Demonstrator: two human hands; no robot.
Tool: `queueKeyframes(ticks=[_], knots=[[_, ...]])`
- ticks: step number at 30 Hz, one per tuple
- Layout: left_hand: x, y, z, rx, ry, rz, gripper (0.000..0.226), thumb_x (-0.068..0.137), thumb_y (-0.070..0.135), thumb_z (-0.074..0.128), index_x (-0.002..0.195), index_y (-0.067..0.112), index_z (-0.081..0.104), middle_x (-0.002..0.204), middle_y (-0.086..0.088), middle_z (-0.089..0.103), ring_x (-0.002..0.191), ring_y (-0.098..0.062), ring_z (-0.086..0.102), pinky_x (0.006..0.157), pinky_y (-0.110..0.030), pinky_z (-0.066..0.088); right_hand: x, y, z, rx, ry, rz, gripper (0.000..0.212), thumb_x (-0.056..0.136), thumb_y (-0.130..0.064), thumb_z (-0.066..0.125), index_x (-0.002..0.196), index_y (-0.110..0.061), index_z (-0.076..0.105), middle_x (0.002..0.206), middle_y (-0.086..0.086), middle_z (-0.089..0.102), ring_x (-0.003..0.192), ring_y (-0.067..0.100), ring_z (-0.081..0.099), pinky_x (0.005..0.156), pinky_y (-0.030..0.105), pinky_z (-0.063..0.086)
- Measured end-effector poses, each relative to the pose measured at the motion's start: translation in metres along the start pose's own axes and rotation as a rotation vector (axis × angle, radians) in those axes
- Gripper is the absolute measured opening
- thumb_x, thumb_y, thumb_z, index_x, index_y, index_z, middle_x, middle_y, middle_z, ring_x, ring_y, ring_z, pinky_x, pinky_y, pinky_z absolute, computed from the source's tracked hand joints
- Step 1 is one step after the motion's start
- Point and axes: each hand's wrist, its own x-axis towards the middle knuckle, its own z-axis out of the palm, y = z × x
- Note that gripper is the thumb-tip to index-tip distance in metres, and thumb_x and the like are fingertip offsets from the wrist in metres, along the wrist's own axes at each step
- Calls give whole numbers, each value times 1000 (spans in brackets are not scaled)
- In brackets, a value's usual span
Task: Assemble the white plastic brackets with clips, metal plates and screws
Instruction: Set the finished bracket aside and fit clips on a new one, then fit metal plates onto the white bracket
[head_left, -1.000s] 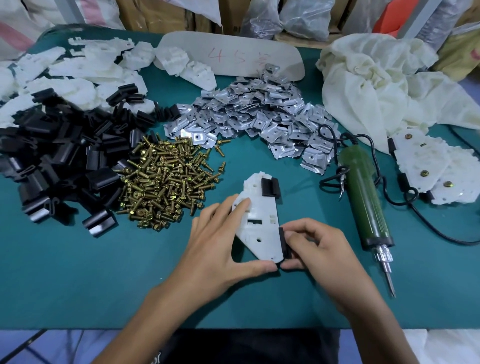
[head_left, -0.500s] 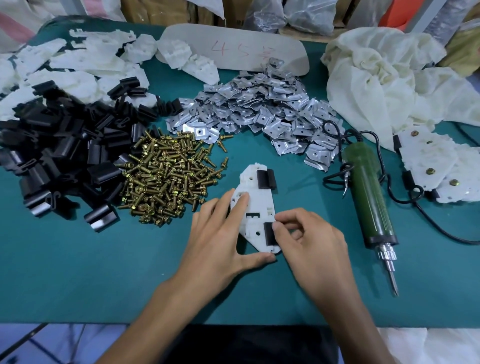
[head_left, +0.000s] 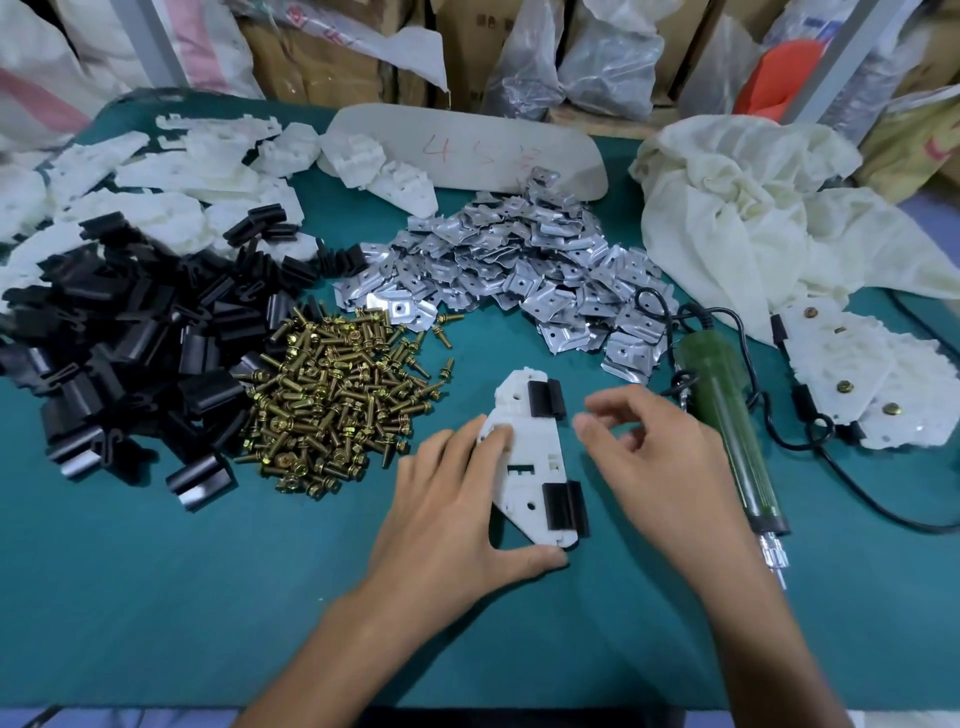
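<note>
While the white bracket (head_left: 524, 462) lies flat on the green desk (head_left: 156, 597), the left hand (head_left: 452, 514) only braces it, fingers laid along its left edge and thumb against its lower tip; the right hand (head_left: 660, 467) hangs just beside it, loosely curled and empty. Both black clips are on, the upper clip (head_left: 545, 397) and the lower clip (head_left: 565, 506); the lower one overhangs the edge, so it may not be fully seated and could slip once a plate is pressed on. The metal plates (head_left: 519, 270) lie in a tangled heap, so two might lift together. The electric screwdriver (head_left: 727, 415) sits close by the right wrist; a careless reach could knock it, and so light a hold lets the bracket pivot.
</note>
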Motion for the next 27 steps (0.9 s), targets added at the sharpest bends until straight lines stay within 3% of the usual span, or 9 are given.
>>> queueKeyframes(ticks=[2,5,8,12,18,22,24,27], knots=[[-1,0,1,6,3,-3,112,62,98,40,150,29,27,155,9,26,137,-16,20,108,-31,17,30,-6,-4,-73,8,-56,12,92,-37,69,100,-29,70,85,-19,69,71,1,60,76,31,46],[-2,-2,2,-2,11,-1,115,62,100,36,151,28,24,156,11,24,137,-14,18,109,-30,18,85,-13,6,-221,-41,-95,12,95,-32,65,94,-22,70,82,-10,69,84,20,63,73,30,38],[-3,-3,3,-23,19,-3,116,62,99,38,153,30,18,157,14,18,139,-12,14,111,-29,14,130,-18,27,-325,-81,-58,37,97,-33,61,73,-5,64,71,10,66,78,33,64,68,35,43],[-3,-3,3,-31,29,-13,114,62,99,38,151,31,17,155,15,17,137,-11,14,107,-23,7,151,-17,45,-259,-53,38,39,92,-31,62,62,-9,52,53,5,47,58,29,51,59,31,44],[-4,-4,1,-40,5,-12,116,62,100,36,154,31,15,159,13,12,140,-12,9,108,-24,6,144,-14,42,-107,-90,80,32,83,-19,61,56,-2,61,50,12,62,48,20,60,60,29,52],[-7,-9,-11,-291,27,-17,107,65,98,41,153,41,19,157,28,1,142,5,-7,113,-26,12,131,-8,19,84,-251,88,30,88,-16,71,71,8,66,56,15,65,45,15,61,55,33,56],[-4,-14,-25,-338,116,-33,90,75,87,49,150,42,29,154,29,15,142,8,0,111,-19,12,118,-8,2,174,-374,62,25,90,-12,73,70,2,67,54,6,60,47,14,56,45,26,51],[5,-24,-53,-358,217,-20,65,83,70,59,140,40,48,143,28,38,138,6,23,106,-2,14,96,-15,-24,220,-620,-35,26,92,-12,74,69,-5,66,55,2,57,46,11,53,41,21,46]])
